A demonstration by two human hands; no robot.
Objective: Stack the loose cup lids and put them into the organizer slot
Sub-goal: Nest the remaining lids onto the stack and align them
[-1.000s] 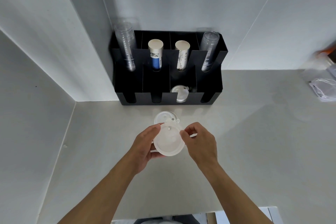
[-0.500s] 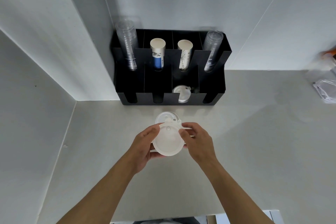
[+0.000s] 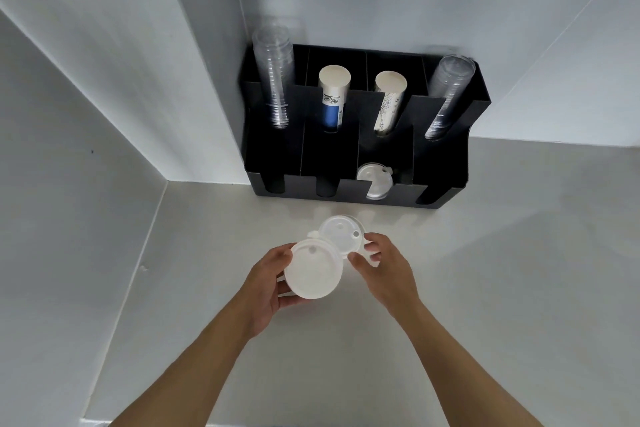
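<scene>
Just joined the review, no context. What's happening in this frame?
A person is gathering loose white cup lids in front of a black organizer on a counter. The left hand holds one lid; the right hand grips a second lid just behind it, overlapping but not yet nested. One lid in the slot already sits in the organizer's third front compartment from the left. Cup stacks fill the back row.

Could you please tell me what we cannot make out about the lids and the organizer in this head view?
- Lid count in the left hand: the top lid hides any beneath it.
- Second lid: its near edge is covered by the top lid and the right hand.
- Lids in the organizer slot: the black front wall hides their lower part, so no count.
- Print on the paper cups: too small.
</scene>
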